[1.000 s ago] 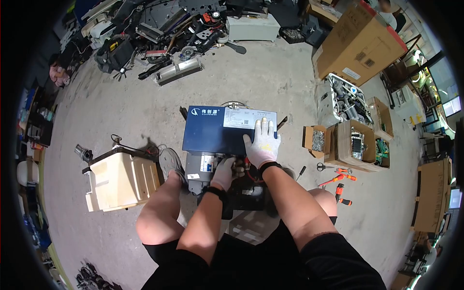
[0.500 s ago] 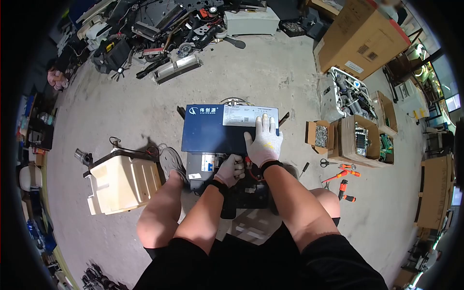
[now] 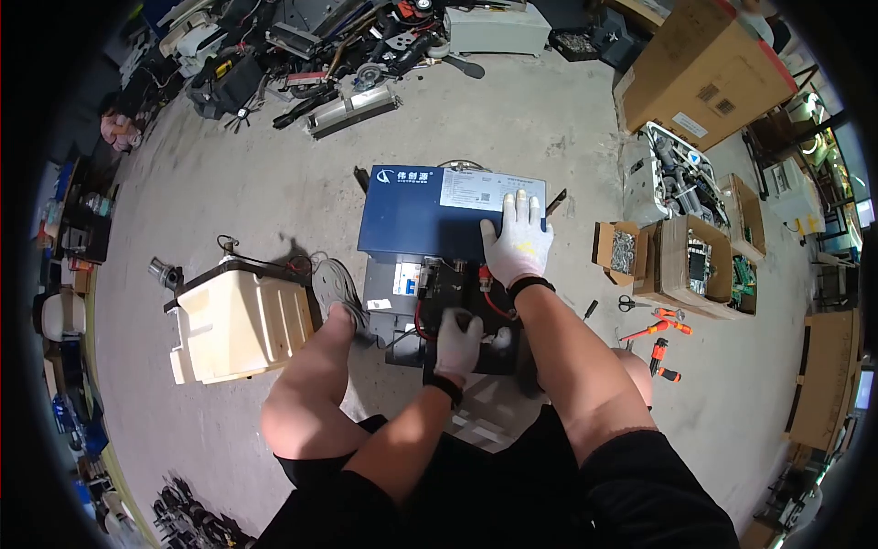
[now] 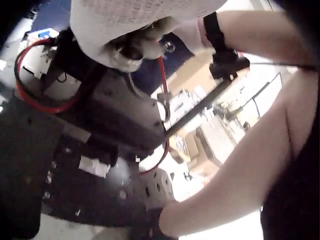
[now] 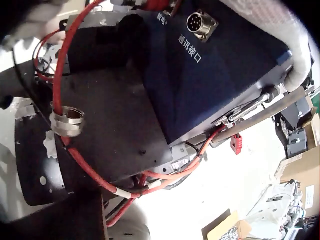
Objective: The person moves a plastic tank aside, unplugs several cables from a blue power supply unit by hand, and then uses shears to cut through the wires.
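A blue metal battery box (image 3: 402, 215) with a white label lies across a dark base (image 3: 448, 293). My gloved right hand (image 3: 523, 240) rests on its right part, fingers straight over the label. In the right wrist view a round multi-pin socket (image 5: 200, 25) sits on the box's near face. My gloved left hand (image 3: 457, 346) is over the base in front of the box, fingers curled. In the left wrist view it pinches a round metal connector (image 4: 129, 54), partly hidden by the glove. Red cables (image 5: 90, 175) run along the base, with a metal collar (image 5: 67, 123) in front of one.
A cream plastic housing (image 3: 242, 320) stands on the floor to the left. At right are a small box of screws (image 3: 622, 252), cartons of parts (image 3: 672, 265), scissors (image 3: 626, 302) and red-handled screwdrivers (image 3: 658, 331). A heap of machine parts (image 3: 366, 73) lies at the back.
My left hand has come away from the box's near face, back toward my body over the base. The right hand has stayed on the box. The head view has shifted slightly.
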`<state>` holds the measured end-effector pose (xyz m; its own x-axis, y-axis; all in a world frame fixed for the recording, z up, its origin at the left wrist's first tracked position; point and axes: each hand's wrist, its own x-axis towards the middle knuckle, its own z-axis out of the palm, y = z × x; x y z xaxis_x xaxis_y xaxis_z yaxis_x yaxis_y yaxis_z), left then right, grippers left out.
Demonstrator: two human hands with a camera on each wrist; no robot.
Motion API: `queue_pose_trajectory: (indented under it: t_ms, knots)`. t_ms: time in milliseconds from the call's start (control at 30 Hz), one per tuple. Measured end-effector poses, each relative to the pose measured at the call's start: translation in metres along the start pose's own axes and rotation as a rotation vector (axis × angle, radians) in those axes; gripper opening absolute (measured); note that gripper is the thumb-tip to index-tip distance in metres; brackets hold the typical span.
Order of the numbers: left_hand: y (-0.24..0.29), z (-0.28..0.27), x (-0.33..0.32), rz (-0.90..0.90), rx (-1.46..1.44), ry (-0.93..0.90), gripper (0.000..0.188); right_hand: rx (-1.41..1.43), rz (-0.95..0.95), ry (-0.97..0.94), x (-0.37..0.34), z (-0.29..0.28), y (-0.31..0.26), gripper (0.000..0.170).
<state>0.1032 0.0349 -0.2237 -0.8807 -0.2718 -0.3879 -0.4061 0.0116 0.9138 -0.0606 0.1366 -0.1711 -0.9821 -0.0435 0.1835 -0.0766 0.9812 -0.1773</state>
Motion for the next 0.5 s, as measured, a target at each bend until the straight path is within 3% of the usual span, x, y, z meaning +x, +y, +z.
queue_pose_trajectory:
  t_ms: [33,67,133,200,233,267,333,467,500]
  knots:
    - [0.009,-0.002,0.011,0.177,0.154,0.158,0.040,-0.011,0.013,-0.022,0.003,0.001,0.000,0.069]
    - [0.019,-0.003,0.016,0.205,0.286,0.277,0.045,-0.023,0.025,-0.039,0.007,0.002,0.000,0.071]
    - [0.041,-0.002,0.013,0.499,0.604,0.433,0.048,-0.028,0.016,-0.045,0.009,0.001,0.000,0.072]
    - [0.040,0.023,0.011,0.319,0.391,0.236,0.051,-0.039,0.037,-0.074,0.009,0.000,-0.001,0.072]
    - [0.020,0.039,0.028,0.164,0.043,0.112,0.047,-0.049,0.039,-0.084,0.009,-0.002,-0.003,0.071]
    - [0.038,0.050,0.034,-0.138,-0.246,0.104,0.040,-0.056,0.028,-0.080,0.009,-0.003,-0.003,0.071]
    - [0.045,0.054,0.061,-0.306,-0.706,-0.002,0.043,-0.056,0.048,-0.086,0.008,-0.005,-0.006,0.071]
    - [0.034,0.054,0.062,-0.296,-0.486,-0.019,0.041,-0.091,0.086,-0.165,0.008,-0.011,-0.012,0.069]
    - [0.030,0.054,0.062,-0.203,-0.346,-0.020,0.041,-0.090,0.091,-0.167,0.009,-0.011,-0.012,0.069]
